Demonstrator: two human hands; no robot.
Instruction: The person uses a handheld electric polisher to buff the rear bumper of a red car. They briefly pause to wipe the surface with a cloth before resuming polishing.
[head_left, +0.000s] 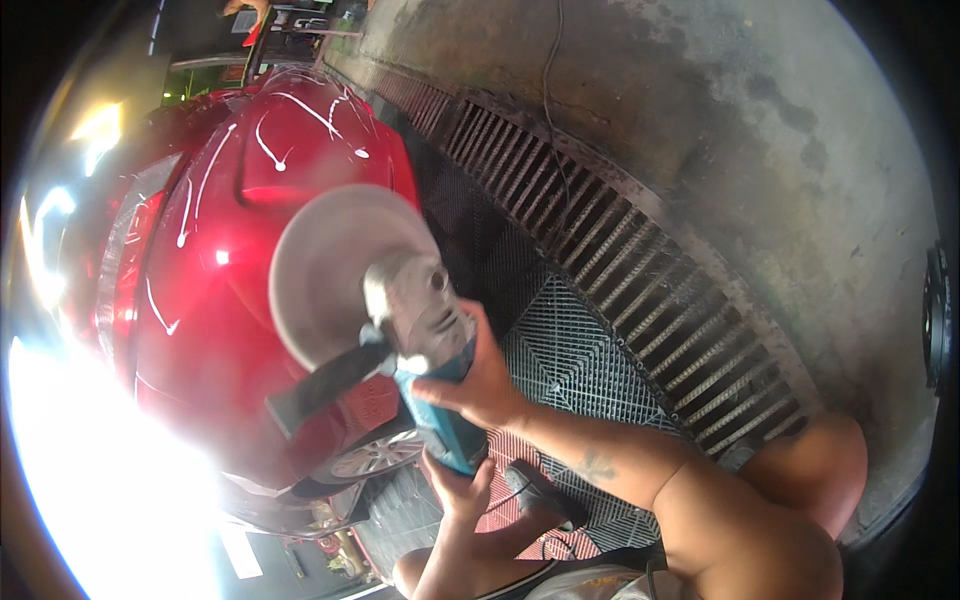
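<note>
Both my hands are closed around a polisher (440, 420) with a blue body and a grey metal head. My right hand (482, 380) grips it just behind the head, and my left hand (460, 487) wraps the rear end of the body. A round whitish pad (320, 270), smeared by motion, faces the red car (200, 370). Whether the pad touches the paint I cannot tell. The black side handle (325, 388) sticks out to the left with no hand on it. Thin white streaks of paste (265, 140) lie on the red bodywork beyond the pad.
A car wheel (375, 457) shows below the polisher. Grey and red plastic grid tiles (570, 350) cover the floor, beside a long metal drain grate (640, 270). A dark cable (548, 90) crosses the concrete (720, 130) to the grate. Strong light (100, 480) glares at lower left.
</note>
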